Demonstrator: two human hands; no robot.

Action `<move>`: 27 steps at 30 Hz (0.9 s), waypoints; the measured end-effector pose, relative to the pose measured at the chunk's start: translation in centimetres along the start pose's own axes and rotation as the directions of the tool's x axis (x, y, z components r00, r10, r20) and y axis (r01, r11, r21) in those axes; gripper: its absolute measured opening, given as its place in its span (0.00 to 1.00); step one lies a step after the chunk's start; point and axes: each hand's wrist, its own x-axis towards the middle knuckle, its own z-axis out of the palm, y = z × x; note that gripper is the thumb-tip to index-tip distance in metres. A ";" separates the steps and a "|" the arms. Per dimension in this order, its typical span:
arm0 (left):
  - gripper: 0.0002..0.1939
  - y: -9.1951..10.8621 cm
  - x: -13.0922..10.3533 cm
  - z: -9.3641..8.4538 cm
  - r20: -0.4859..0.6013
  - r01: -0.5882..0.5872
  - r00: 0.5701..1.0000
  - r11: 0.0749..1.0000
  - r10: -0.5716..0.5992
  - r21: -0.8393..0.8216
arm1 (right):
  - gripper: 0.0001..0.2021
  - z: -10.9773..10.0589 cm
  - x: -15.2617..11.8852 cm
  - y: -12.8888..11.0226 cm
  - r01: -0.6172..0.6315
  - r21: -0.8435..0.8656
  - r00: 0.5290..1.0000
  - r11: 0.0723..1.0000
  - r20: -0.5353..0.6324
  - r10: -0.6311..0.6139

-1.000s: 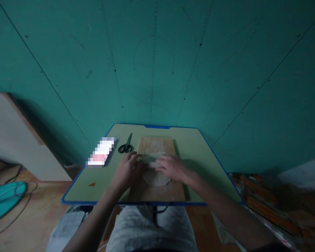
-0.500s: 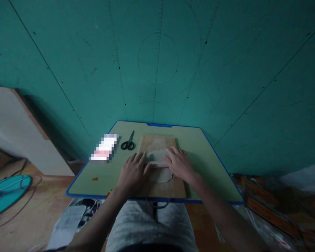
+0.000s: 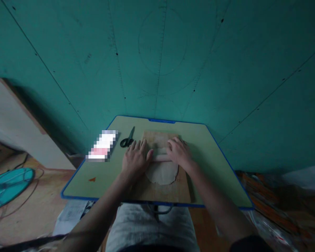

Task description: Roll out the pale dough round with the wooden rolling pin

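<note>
A flat round sheet of pale dough (image 3: 162,174) lies on a wooden board (image 3: 170,196). Across its far part runs a light rolling pin (image 3: 161,158), its ends covered by my hands. My left hand (image 3: 137,155) rests on the pin's left end, palm down with the fingers stretched forward. Over the right end is my right hand (image 3: 179,151), its fingers bent down onto the pin. Black scissors (image 3: 127,140) lie just beyond my left fingertips.
The board rests on a pale green table (image 3: 210,168) with a blue rim. A pixelated phone-like object (image 3: 102,146) lies at the table's left side, with a small orange piece (image 3: 92,179) nearer me. Behind the table rises a green wall (image 3: 157,70).
Both hands and the pin have moved forward over the dough, away from me, and more of the near dough shows. The view has shifted slightly.
</note>
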 end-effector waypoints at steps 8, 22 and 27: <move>0.34 -0.7 4.4 0.3 0.056 0.073 0.996 0.997 -0.074 0.024 | 0.11 -0.2 3.7 0.2 -0.061 0.033 0.998 0.998 -0.014 0.061; 0.23 1.8 -7.2 -1.1 -0.098 -0.134 0.987 0.990 0.129 -0.037 | 0.24 0.0 -3.5 -0.7 -0.056 -0.051 0.998 0.997 -0.027 0.055; 0.30 3.5 -11.5 -1.0 -0.198 -0.148 0.970 0.988 0.138 -0.036 | 0.23 0.0 -3.7 -1.4 -0.055 -0.067 0.998 0.996 0.003 0.055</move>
